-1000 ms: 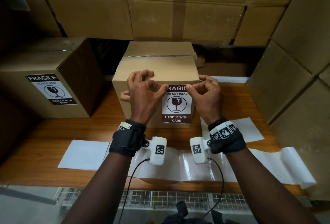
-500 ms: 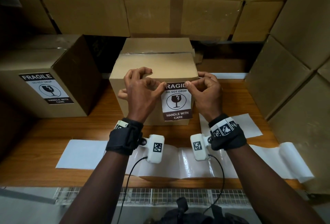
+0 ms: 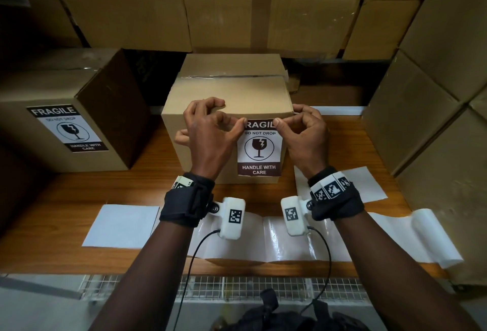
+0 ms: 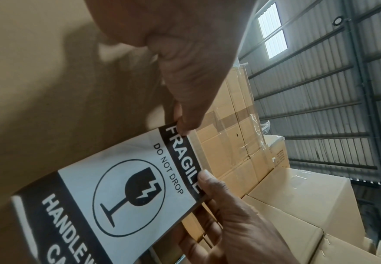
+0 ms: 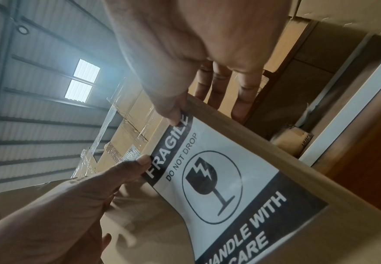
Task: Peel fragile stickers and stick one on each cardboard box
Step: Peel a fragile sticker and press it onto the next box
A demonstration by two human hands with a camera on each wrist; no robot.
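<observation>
A small cardboard box [image 3: 224, 98] stands on the wooden table [image 3: 66, 212] in front of me. A white and brown fragile sticker [image 3: 259, 148] hangs on its front face, right of centre. My left hand [image 3: 210, 130] pinches the sticker's top left corner, thumb [image 4: 185, 123] on the letter F. My right hand [image 3: 303, 130] pinches the top right corner, thumb [image 5: 173, 116] on the last letter, with its other fingers past the box's edge. The lower part of the sticker [image 5: 241, 205] lies flat on the cardboard. A larger box [image 3: 52, 93] at the left carries its own fragile sticker [image 3: 68, 127].
A long strip of glossy backing paper [image 3: 290, 241] lies along the table's near edge, curling at the right end. Loose white sheets [image 3: 121, 225] lie at left and right. Stacked cartons [image 3: 263, 14] wall in the back and right. A wire grid [image 3: 263, 288] runs below the table edge.
Both hands keep hold of the sticker's top corners and have eased it slightly upward toward the box's top edge. The lower part stays against the box face.
</observation>
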